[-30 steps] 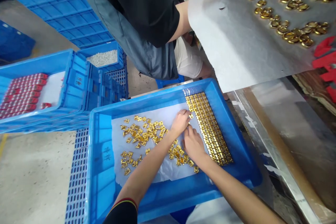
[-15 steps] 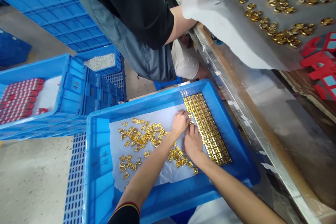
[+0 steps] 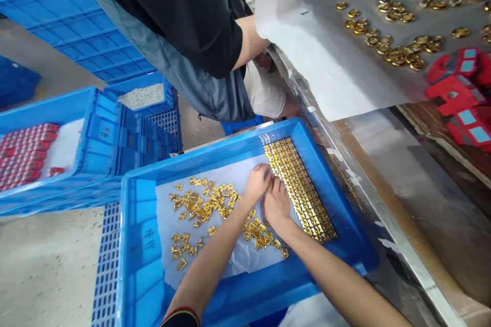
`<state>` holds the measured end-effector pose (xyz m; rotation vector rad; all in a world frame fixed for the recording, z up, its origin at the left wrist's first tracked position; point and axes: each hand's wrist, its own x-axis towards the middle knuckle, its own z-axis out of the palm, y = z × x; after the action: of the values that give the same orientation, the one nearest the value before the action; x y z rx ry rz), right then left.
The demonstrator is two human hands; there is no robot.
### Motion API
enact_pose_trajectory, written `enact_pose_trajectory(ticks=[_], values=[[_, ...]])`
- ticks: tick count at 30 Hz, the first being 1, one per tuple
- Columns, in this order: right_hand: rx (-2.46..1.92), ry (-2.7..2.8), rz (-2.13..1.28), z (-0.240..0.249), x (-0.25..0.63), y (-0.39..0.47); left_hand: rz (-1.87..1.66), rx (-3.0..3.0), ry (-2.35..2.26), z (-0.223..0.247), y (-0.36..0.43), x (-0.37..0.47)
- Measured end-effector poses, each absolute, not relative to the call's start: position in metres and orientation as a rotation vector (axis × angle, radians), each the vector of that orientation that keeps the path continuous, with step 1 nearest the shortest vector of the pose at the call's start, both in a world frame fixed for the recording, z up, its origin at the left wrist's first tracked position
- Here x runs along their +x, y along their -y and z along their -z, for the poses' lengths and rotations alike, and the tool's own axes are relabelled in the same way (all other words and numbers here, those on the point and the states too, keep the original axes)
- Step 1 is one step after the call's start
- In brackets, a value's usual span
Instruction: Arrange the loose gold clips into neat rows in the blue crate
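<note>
A blue plastic tray [image 3: 142, 212], lined with white paper [image 3: 163, 235], lies in front of me. Small square gold pieces [image 3: 207, 209] are strewn loosely on the paper. Along the tray's right side, more pieces stand packed in neat gold rows [image 3: 303, 194]. My left hand [image 3: 259, 184] is closed at the left edge of these rows, with its fingertips close together. Right beside it, my right hand [image 3: 276, 202] has its fingers bent down at the same edge, its thumb side against the left hand. Whatever lies between the fingertips is hidden.
A co-worker in a black sleeve [image 3: 215, 36] sits beyond the tray, at a metal-edged table [image 3: 402, 260]. Gold round parts [image 3: 399, 53] and red toy-like parts [image 3: 460, 94] lie on it. Stacked blue crates [image 3: 103, 127] stand at left, one holding red blocks [image 3: 26, 153].
My hands have drawn together and now touch at the edge of the rows. The camera view has shifted slightly. The loose pieces look much the same.
</note>
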<state>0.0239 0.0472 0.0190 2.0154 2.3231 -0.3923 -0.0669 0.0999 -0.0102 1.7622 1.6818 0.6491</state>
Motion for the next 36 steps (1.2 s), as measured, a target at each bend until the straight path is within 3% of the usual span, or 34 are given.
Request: enact_pose_trajectory(ticks=[14,26,31,36], values=[[1.904,-2.370,0.467,-0.013,0.035,-0.039,-0.753,1.550,-1.640,0.005,-0.100,-0.063],[1.776,-2.249,0.614,-0.055,0.034,-0.047,-0.945,1.348,-1.680,0.010,-0.115,-0.059],[1.632,-2.235,0.696,-0.070,0.040,-0.040,-0.864,1.561,-1.760,-0.002,-0.099,-0.100],[1.403,-2.380,0.880,-0.069,0.037,-0.035,-0.539,1.925,-1.839,-0.024,-0.045,-0.157]])
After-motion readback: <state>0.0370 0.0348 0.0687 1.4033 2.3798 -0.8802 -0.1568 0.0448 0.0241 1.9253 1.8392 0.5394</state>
